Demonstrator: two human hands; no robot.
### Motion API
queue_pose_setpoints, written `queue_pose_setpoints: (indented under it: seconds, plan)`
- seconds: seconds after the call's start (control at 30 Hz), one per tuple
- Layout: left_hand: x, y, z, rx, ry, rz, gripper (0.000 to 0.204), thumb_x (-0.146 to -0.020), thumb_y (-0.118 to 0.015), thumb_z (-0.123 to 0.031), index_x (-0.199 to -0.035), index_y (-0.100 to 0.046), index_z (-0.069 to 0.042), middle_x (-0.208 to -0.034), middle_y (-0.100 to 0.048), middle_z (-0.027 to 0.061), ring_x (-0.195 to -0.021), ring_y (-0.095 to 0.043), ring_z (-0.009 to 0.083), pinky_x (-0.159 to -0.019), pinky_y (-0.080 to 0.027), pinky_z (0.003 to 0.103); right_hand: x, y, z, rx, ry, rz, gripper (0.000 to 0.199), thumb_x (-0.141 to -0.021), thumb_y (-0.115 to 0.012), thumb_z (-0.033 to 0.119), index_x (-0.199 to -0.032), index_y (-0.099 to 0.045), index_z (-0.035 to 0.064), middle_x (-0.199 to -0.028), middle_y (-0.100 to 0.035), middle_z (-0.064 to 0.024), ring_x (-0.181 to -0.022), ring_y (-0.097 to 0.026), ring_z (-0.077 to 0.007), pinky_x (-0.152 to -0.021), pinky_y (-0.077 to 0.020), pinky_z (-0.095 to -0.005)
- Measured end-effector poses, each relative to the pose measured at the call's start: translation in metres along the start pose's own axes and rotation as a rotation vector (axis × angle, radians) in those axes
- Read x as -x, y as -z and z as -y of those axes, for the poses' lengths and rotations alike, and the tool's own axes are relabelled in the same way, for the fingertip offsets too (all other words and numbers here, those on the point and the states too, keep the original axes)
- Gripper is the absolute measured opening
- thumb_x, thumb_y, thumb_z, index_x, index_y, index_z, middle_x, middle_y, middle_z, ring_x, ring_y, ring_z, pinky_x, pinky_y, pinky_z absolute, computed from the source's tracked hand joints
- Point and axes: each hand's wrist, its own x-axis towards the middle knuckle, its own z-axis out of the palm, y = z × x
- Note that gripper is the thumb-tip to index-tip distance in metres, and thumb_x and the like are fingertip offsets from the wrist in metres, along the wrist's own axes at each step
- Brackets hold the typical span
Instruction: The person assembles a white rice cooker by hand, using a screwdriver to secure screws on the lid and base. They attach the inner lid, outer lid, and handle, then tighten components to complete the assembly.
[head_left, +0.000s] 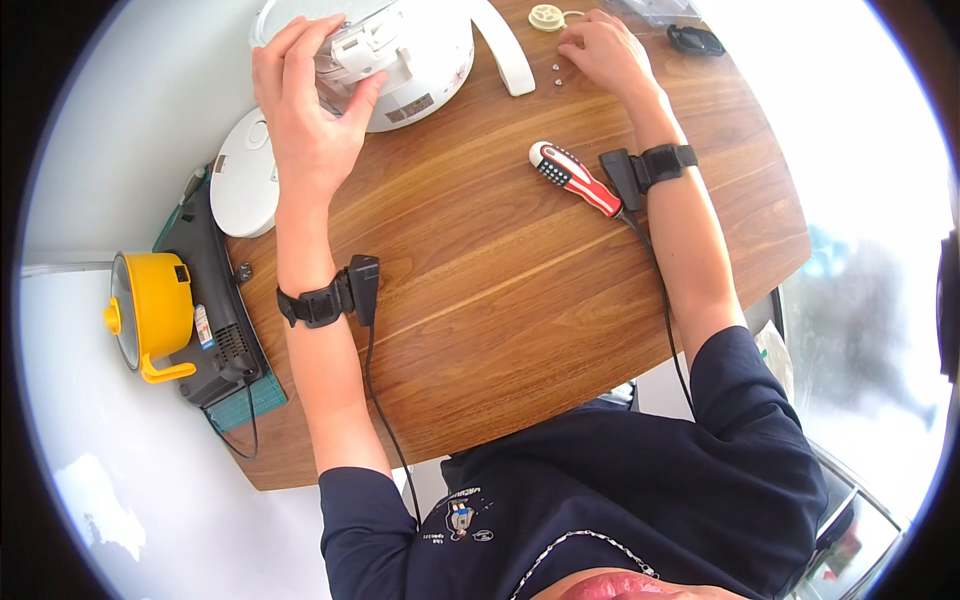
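My left hand (312,105) is closed around a white plastic fitting (362,52) on the side of a white rounded appliance (430,65), thumb below and fingers above. The appliance lies at the far edge of the view, and its curved white handle (503,50) points toward me. At the far right, my right hand (605,52) has its fingertips bent together down at the table; whatever they hold is hidden. Close by are a cream round plastic piece (547,17) and two tiny metal parts, probably screws (557,75).
A red-and-white screwdriver (577,180) lies mid-table. Left of it, a white round lid (245,178) rests under my left forearm's far side. A yellow pot (165,305) stands on a black device (215,340) over a green mat (250,402). A black strap piece (695,40) lies far right.
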Motion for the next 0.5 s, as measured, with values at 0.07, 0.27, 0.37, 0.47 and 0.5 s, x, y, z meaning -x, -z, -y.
queue_pose_setpoints:
  seconds: [0.07, 0.27, 0.37, 0.47, 0.5]
  plan:
    - [0.000, 0.000, 0.000, -0.004, 0.007, 0.004, 0.062, -0.083, -0.089, -0.011, -0.139, -0.062, -0.010, -0.139, -0.058, 0.0103, -0.137, -0.052, 0.0337, -0.113, -0.045, 0.044, 0.000, 0.002, 0.002, -0.063, -0.048, 0.036, 0.018, -0.087, -0.075, 0.024, -0.098, -0.081, 0.0109, -0.109, -0.070, -0.0134, -0.115, -0.064, -0.0348, -0.100, -0.0517, -0.0459]
    - [0.001, 0.001, 0.001, -0.011, -0.003, 0.015, 0.063, -0.083, -0.088, -0.010, -0.140, -0.062, -0.010, -0.141, -0.058, 0.0109, -0.136, -0.052, 0.0331, -0.113, -0.045, 0.044, -0.004, -0.004, -0.004, -0.204, -0.079, -0.096, 0.016, -0.090, -0.075, 0.020, -0.097, -0.080, 0.0074, -0.100, -0.073, -0.0140, -0.101, -0.069, -0.0345, -0.089, -0.0548, -0.0437]
    - [-0.003, 0.007, -0.003, -0.024, 0.001, 0.049, 0.063, -0.084, -0.088, -0.012, -0.141, -0.062, -0.011, -0.143, -0.057, 0.0114, -0.137, -0.052, 0.0325, -0.113, -0.045, 0.044, -0.023, 0.015, -0.014, -0.397, -0.176, -0.305, 0.016, -0.097, -0.072, 0.018, -0.096, -0.078, 0.0033, -0.084, -0.076, -0.0110, -0.075, -0.071, -0.0260, -0.070, -0.0545, -0.0372]
    - [-0.011, 0.012, -0.012, 0.019, 0.018, 0.099, 0.063, -0.085, -0.087, -0.013, -0.143, -0.061, -0.011, -0.145, -0.057, 0.0116, -0.136, -0.052, 0.0314, -0.113, -0.044, 0.043, -0.030, 0.057, -0.032, -0.948, -0.345, -0.268, 0.021, -0.104, -0.067, 0.019, -0.101, -0.075, -0.0002, -0.088, -0.074, -0.0061, -0.080, -0.069, -0.0161, -0.071, -0.0535, -0.0296]
    - [-0.011, 0.017, -0.012, 0.049, 0.022, 0.115, 0.063, -0.086, -0.086, -0.013, -0.143, -0.061, -0.011, -0.145, -0.057, 0.0112, -0.136, -0.053, 0.0310, -0.114, -0.044, 0.042, -0.028, 0.068, -0.029, -1.058, -0.356, -0.303, 0.022, -0.105, -0.066, 0.019, -0.103, -0.074, -0.0005, -0.089, -0.073, -0.0054, -0.081, -0.068, -0.0145, -0.072, -0.0533, -0.0280]
